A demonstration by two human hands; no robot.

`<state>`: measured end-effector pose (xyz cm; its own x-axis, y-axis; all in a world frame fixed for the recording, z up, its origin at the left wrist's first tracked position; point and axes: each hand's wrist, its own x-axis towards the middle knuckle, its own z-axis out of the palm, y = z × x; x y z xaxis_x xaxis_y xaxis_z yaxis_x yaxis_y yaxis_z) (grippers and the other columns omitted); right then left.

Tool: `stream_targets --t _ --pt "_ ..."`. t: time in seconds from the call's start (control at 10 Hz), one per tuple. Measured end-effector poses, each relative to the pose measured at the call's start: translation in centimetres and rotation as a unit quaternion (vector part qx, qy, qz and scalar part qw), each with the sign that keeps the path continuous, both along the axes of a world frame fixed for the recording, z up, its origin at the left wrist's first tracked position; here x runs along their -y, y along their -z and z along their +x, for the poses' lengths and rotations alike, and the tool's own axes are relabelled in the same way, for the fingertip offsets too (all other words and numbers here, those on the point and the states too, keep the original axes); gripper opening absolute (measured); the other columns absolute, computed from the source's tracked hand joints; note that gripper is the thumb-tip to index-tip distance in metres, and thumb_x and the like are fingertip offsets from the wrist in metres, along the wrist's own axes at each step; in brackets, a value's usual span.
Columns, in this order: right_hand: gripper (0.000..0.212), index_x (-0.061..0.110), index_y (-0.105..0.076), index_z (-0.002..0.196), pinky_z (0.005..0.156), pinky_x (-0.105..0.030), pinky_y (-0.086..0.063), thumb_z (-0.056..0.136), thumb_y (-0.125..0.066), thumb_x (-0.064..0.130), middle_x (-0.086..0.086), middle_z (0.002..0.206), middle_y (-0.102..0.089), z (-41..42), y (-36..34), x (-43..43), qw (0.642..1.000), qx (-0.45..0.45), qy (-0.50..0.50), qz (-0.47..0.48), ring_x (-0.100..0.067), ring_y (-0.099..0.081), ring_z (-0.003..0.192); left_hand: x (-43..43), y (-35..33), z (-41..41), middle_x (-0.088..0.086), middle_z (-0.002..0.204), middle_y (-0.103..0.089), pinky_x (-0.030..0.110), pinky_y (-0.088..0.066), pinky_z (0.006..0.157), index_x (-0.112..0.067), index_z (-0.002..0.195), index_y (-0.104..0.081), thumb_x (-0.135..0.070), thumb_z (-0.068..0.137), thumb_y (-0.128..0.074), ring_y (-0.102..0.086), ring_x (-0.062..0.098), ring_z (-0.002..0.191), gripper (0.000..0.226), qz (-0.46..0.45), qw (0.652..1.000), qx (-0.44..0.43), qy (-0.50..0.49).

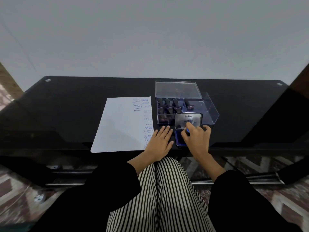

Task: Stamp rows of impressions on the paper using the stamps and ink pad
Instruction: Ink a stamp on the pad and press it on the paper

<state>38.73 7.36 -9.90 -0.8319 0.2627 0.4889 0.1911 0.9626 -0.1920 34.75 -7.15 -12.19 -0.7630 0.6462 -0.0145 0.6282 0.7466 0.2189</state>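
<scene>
A white sheet of paper [120,126] lies on the black table, with blue impressions down its right side. My left hand [159,142] rests flat, fingers straight, on the paper's lower right corner. To its right lies the open ink pad [178,138], its silver lid [188,120] propped up behind it. My right hand [196,139] grips a stamp [188,130] and holds it down on the blue pad; only a bit of the stamp shows between the fingers.
A clear plastic box [209,111] behind the ink pad holds several dark-handled stamps [168,106]; its clear lid [177,89] leans at the back. The black glass table [66,114] ends just in front of my hands. My striped lap is below.
</scene>
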Motion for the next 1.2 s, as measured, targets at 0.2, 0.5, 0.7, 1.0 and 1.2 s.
stream_targets --t 0.2,0.5,0.7,1.0,1.2 --pt "0.020 0.016 -0.053 0.065 0.085 -0.043 -0.046 0.076 -0.070 0.015 0.001 0.042 -0.051 0.11 -0.22 0.10 1.000 -0.007 0.000 0.007 -0.019 -0.053 0.042 0.01 -0.12 0.05 0.003 0.159 0.001 0.034 0.003 0.119 -0.013 0.150 -0.004 -0.034 0.102 -0.019 0.005 0.017 0.147 0.055 -0.004 1.000 0.003 0.001" --pt "0.022 0.015 -0.055 0.063 0.085 -0.044 -0.048 0.072 -0.074 0.012 0.001 0.038 -0.047 -0.25 -0.50 0.17 1.000 -0.019 0.008 0.006 -0.018 -0.048 0.036 -0.08 -0.20 0.00 0.003 0.159 0.002 0.034 0.003 0.119 -0.013 0.150 -0.004 -0.034 0.102 -0.020 0.006 0.017 0.147 0.054 -0.005 1.000 0.007 0.000" --pt "0.020 0.014 -0.055 0.063 0.085 -0.044 -0.047 0.072 -0.073 0.012 0.001 0.039 -0.047 -0.45 -0.43 0.18 1.000 -0.023 0.007 0.000 -0.018 -0.048 0.037 -0.06 -0.10 0.00 0.003 0.159 0.002 0.034 0.003 0.119 -0.013 0.150 -0.004 -0.034 0.102 -0.020 0.006 0.017 0.147 0.055 -0.004 1.000 0.006 0.000" --pt "0.021 0.015 -0.055 0.065 0.085 -0.044 -0.048 0.071 -0.075 0.012 0.003 0.041 -0.050 0.37 -0.03 0.36 0.999 -0.037 0.012 -0.003 -0.017 -0.052 0.041 -0.08 0.05 -0.08 0.003 0.159 0.001 0.033 0.004 0.119 -0.014 0.150 -0.004 -0.035 0.102 -0.020 0.005 0.016 0.147 0.054 -0.004 1.000 0.003 -0.002" --pt "0.021 0.015 -0.054 0.064 0.085 -0.043 -0.047 0.072 -0.073 0.011 0.002 0.040 -0.048 -0.21 -0.33 0.37 0.999 -0.032 0.014 -0.009 -0.018 -0.049 0.039 -0.09 0.01 -0.04 0.003 0.159 0.002 0.034 0.004 0.119 -0.014 0.150 -0.004 -0.034 0.102 -0.019 0.006 0.017 0.147 0.055 -0.005 1.000 0.004 -0.002"
